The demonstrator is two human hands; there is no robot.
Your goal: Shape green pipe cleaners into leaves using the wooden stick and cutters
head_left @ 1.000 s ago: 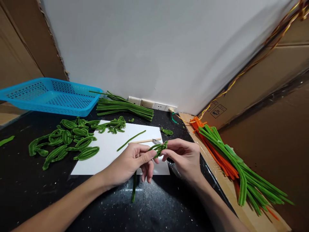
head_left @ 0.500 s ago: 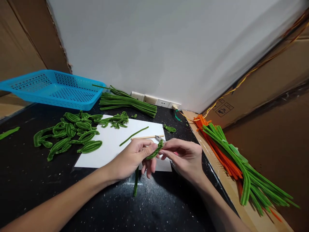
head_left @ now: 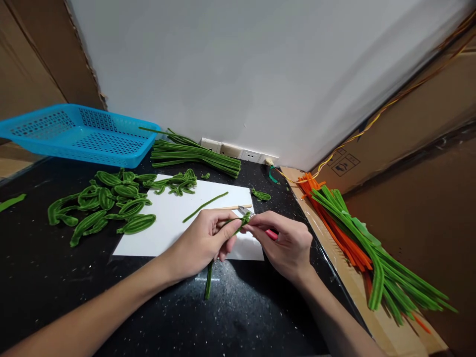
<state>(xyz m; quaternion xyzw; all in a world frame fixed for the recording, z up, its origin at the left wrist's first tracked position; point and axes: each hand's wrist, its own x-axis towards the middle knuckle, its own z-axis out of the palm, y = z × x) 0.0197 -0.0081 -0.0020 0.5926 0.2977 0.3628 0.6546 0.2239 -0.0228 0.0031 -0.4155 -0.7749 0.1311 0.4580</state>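
My left hand [head_left: 211, 235] pinches a dark green pipe cleaner [head_left: 208, 282], whose free end hangs below the palm. Between both hands the pipe cleaner is bent into a small twisted piece. The fingertips of my right hand [head_left: 284, 239] are closed on the other end of that piece. Pliers [head_left: 272, 234] with a red handle lie partly behind the right hand, their metal jaws showing past the fingers; whether the hand touches them I cannot tell. A straight green pipe cleaner [head_left: 205, 207] and a thin wooden stick [head_left: 226, 208] rest on a white sheet [head_left: 145, 244].
Leaf shapes of bent pipe cleaner [head_left: 106, 197] are heaped at left. Behind them stands a blue basket [head_left: 137, 161] beside a bundle of green pipe cleaners [head_left: 197, 156]. Orange pipe cleaners [head_left: 340, 228] and lighter green ones [head_left: 375, 253] lie on cardboard at right. Wall sockets [head_left: 230, 150] line the back.
My left fingers have closed further over the bent piece, so less of it shows. My right hand has turned slightly, and more of the red handle is visible. The view has shifted a little.
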